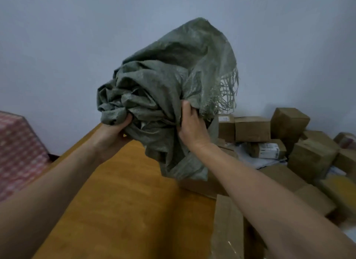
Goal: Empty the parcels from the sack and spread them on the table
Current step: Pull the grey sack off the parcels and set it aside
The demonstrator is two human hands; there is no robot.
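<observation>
Bare left forearm (57,181) comes in from 7 o'clock and the right forearm (260,185) from 5 o'clock, both reaching toward the middle of the view. Left hand (113,132) grips a bunched fold of a grey-green woven sack (169,81) from below, fingers curled into the cloth. Right hand (192,129) clutches the sack just beside it, thumb pointing up, fingers hidden in the fabric.

The sack is held up in the air at the centre, crumpled and slack, over the far part of the table (125,201). Its lower end hangs toward 6 o'clock, close over the parcels there; whether it touches them cannot be told. Frayed threads (225,93) dangle from the sack's edge on its 3 o'clock side.

The table is orange-brown wood and fills the lower middle. Brown cardboard parcels (252,128) lie heaped on its right side, from 3 o'clock round to 5 o'clock, some upright, some tilted, leaning on one another. One small parcel carries a white printed label (268,150). A long flat parcel (227,230) lies nearest, at 5 o'clock, beside the right forearm.

A pale blue-grey wall (77,46) fills the top half. At 9 o'clock, a red-and-white checked cloth (17,152) covers something beside the table.
</observation>
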